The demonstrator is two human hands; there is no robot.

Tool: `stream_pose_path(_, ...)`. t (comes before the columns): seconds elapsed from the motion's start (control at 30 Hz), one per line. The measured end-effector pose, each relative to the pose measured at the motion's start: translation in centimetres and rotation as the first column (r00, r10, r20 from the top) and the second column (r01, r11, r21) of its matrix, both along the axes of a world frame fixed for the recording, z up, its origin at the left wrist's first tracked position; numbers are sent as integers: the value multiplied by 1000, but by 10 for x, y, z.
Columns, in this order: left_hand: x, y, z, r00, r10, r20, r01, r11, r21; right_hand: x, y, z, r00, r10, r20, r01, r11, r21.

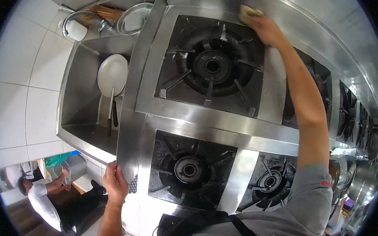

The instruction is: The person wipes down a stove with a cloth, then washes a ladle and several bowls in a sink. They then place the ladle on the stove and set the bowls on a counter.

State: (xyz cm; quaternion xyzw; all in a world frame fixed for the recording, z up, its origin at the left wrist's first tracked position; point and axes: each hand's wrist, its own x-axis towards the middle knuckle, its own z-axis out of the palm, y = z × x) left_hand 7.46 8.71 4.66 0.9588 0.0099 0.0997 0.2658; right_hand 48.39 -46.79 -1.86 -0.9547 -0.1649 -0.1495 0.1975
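Note:
My right hand [266, 28] reaches to the back of the steel stove and presses a yellowish sponge [250, 14] on the metal beside the back burner [212, 65]. Its fingers are wrapped round the sponge. At the stove's front left corner, my left hand [116, 181] grips the steel edge [128, 152] with bent fingers. The front burner [188, 170] lies to the right of my left hand. Both burners sit in dark, stained square trays.
Left of the stove, a sink [77, 99] holds a white plate [113, 75] and long-handled utensils. A faucet [81, 15] and a strainer [135, 18] stand behind it. More burners [270, 180] run to the right. Another person [51, 202] is at lower left.

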Motion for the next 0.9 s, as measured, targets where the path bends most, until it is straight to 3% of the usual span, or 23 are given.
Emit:
stream_pose_path(0.03,-2,0,1,1000,18,-25,-18,1000,-8,21,42,8,999,7,37,1,976,-218)
stream_pose_path(0.07,-3,2,2,999,26,-33,-26,1000,0,3,101,41,1000,17,-15,-17,1000,-7)
stream_pose_path(0.1,-3,3,2,999,24,-48,-24,1000,8,28,131,37,979,50,-199,-44,999,31)
stream_pose_path(0.2,2,2,7,1000,1,-29,-1,1000,4,117,205,-15,984,174,-40,-173,984,30)
stream_pose_path(0.3,2,6,9,998,-36,-44,35,999,-13,130,264,0,975,200,96,-200,980,-8)
stream_pose_path(0.37,-2,8,7,998,-21,-53,19,999,-40,94,276,50,958,98,-269,-214,869,-447)
stream_pose_path(0.4,-1,10,7,998,-25,-52,22,998,-51,79,285,50,962,98,-256,-210,864,-458)
stream_pose_path(0.47,0,8,10,1000,-28,-4,28,997,-74,55,310,31,963,-30,-269,20,999,-40)
stream_pose_path(0.6,-6,4,20,998,-32,49,36,996,-79,-55,344,35,891,238,-386,-237,970,49)
stream_pose_path(0.67,-11,7,14,995,-52,83,56,997,-49,-141,361,39,953,269,-139,-263,963,57)
stream_pose_path(0.7,-13,9,16,993,-69,96,73,997,-40,-170,364,32,910,394,-126,-390,919,59)
stream_pose_path(0.73,-16,10,15,993,-70,100,75,996,-47,-200,369,40,844,392,-367,-399,915,59)
stream_pose_path(0.77,-17,8,13,992,-66,107,73,995,-62,-241,366,65,802,400,-443,-440,898,13)
stream_pose_path(0.83,-23,10,1,984,-96,147,104,993,-52,-298,355,61,367,588,-721,-717,672,183)
stream_pose_path(0.87,-20,12,3,976,-102,193,113,993,-46,-328,338,67,297,648,-702,-666,667,334)
stream_pose_path(0.9,-21,9,10,964,-128,232,144,988,-54,-343,325,45,327,679,-657,-654,665,361)
